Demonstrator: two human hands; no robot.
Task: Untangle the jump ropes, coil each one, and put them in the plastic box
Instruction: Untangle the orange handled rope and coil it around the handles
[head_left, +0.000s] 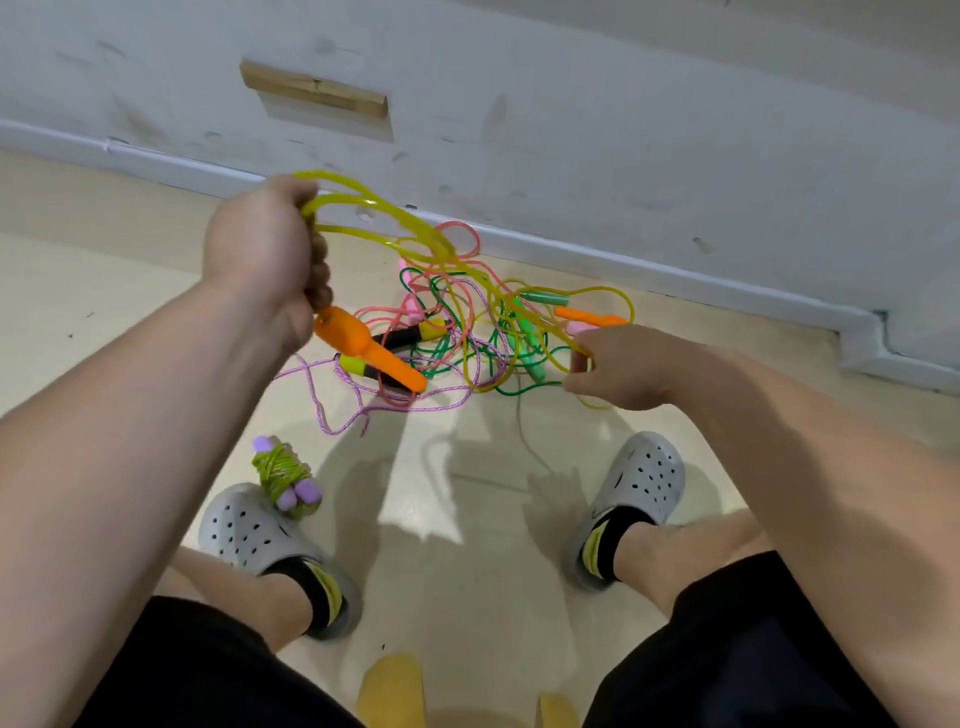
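Left hand clenched around yellow rope loops and its orange handle. Right hand pinching the same rope beside the tangled jump ropes on the floor. Coiled green rope near left shoe.

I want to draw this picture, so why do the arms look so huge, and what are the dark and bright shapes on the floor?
In the head view, the wide lens stretches the arms near the edges and bends the wall line; the left hand and orange handle are slightly blurred; soft shadows fall on the floor between the shoes, with a bright patch beside them.
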